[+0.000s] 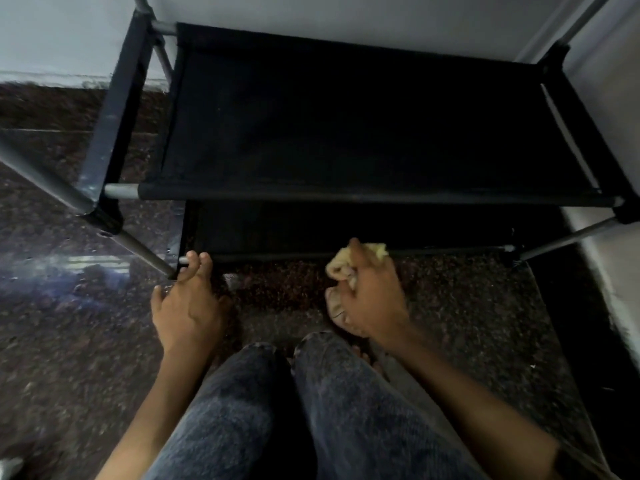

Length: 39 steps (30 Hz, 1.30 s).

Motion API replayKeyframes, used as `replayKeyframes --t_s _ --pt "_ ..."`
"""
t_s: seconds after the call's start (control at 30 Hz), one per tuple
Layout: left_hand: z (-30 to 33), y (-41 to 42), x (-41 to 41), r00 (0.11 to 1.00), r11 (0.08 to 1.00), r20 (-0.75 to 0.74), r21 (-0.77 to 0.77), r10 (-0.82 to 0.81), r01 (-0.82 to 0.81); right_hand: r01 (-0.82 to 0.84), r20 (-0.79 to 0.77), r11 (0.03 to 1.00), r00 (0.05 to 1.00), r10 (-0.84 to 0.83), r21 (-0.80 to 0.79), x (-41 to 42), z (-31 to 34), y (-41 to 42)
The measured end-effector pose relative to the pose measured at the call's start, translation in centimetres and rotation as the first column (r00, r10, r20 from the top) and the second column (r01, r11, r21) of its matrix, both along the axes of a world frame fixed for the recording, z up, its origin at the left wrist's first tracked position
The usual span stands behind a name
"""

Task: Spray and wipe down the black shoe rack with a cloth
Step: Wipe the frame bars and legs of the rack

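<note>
A person crouches before a black shoe rack [346, 133] that fills the frame from ten to two o'clock. The right hand [370, 292], at about five o'clock of the rack, grips a bunched yellow cloth [341, 266] against the front bar of the lowest shelf. The left hand [185, 306], at seven o'clock, rests straight fingers on that bar's end.

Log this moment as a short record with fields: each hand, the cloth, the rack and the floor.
left hand: left hand reaches to the bottom front rail of the rack, fingers on its left end
right hand: right hand grips the cloth at the same rail
cloth: yellow cloth, bunched up
rack: black shoe rack, two fabric shelves in view, no shoes on them
floor: dark speckled floor
</note>
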<state>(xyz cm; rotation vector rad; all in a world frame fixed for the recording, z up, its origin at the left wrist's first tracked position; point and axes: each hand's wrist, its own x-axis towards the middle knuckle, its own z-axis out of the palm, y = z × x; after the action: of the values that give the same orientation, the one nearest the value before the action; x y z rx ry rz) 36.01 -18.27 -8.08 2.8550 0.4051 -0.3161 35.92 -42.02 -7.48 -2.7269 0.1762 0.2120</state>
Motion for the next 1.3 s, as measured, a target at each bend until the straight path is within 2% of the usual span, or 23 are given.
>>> replayKeyframes --t_s 0.07,0.1,0.17,0.27,0.37,0.43,0.53,0.7,0.77,0.87,0.93,1.07,1.17,1.23,1.3 --pt "0.0 0.1 0.0 1.0 1.0 0.005 0.003 0.01 -0.01 -0.144 -0.068 0.988 0.988 0.14 -0.06 0.2 0.7 -1.4" --pt "0.1 0.2 0.0 1.0 1.0 -0.004 -0.004 0.018 -0.018 -0.152 -0.089 0.983 0.986 0.143 -0.102 0.3 1.0 -2.6" --pt "0.5 0.0 -0.1 0.999 1.0 -0.03 -0.006 0.024 -0.024 -0.043 -0.082 0.981 0.996 0.028 -0.189 0.2 1.3 -5.2" --pt "0.9 -0.4 -0.1 0.999 1.0 -0.048 0.017 0.005 -0.004 0.186 -0.048 0.958 0.978 -0.201 -0.218 0.4 1.3 -7.1" --pt "1.0 -0.6 -0.2 0.999 0.999 -0.035 0.042 -0.025 0.027 0.193 -0.083 0.953 0.973 -0.217 -0.232 1.4 0.6 -5.4" --pt "0.9 -0.6 -0.2 0.999 0.999 -0.031 0.038 -0.028 0.029 0.129 -0.112 0.954 0.98 -0.165 -0.269 2.0 1.1 -3.8" --pt "0.7 -0.5 -0.1 0.999 0.998 -0.028 0.05 -0.032 0.033 -0.067 -0.167 0.938 0.986 0.01 -0.34 2.2 3.0 -0.5" --pt "0.5 -0.6 0.0 0.999 0.997 -0.047 0.069 -0.025 0.028 -0.28 -0.143 0.954 0.954 0.264 -0.104 1.5 2.9 7.8" --pt "0.7 -0.7 0.0 0.999 0.997 -0.052 0.075 -0.013 0.017 -0.294 -0.119 0.955 0.95 0.288 -0.03 1.5 2.0 9.6" --pt "0.7 -0.8 0.0 0.997 0.995 -0.071 0.1 -0.011 0.019 -0.307 -0.119 0.951 0.946 0.303 -0.018 1.6 1.8 7.9" --pt "0.6 -0.7 0.0 0.997 0.996 -0.07 0.091 -0.011 0.017 -0.263 -0.106 0.962 0.961 0.256 -0.066 1.5 1.7 4.9" --pt "0.9 -1.1 0.1 0.996 0.998 -0.082 0.065 0.016 -0.011 -0.033 -0.028 0.984 0.999 0.028 -0.176 1.4 0.9 -2.3" --pt "1.1 -1.4 0.0 0.997 0.998 -0.071 0.056 0.033 -0.029 0.107 -0.048 0.972 0.992 -0.119 -0.209 0.8 0.7 -6.1" --pt "1.0 -1.6 0.0 0.997 0.998 -0.064 0.055 0.042 -0.039 0.201 -0.071 0.966 0.974 -0.215 -0.164 0.6 0.6 -6.8" --pt "1.0 -1.9 0.0 0.997 0.998 -0.062 0.047 0.055 -0.052 0.306 -0.076 0.952 0.949 -0.307 -0.027 0.3 0.4 -6.2"
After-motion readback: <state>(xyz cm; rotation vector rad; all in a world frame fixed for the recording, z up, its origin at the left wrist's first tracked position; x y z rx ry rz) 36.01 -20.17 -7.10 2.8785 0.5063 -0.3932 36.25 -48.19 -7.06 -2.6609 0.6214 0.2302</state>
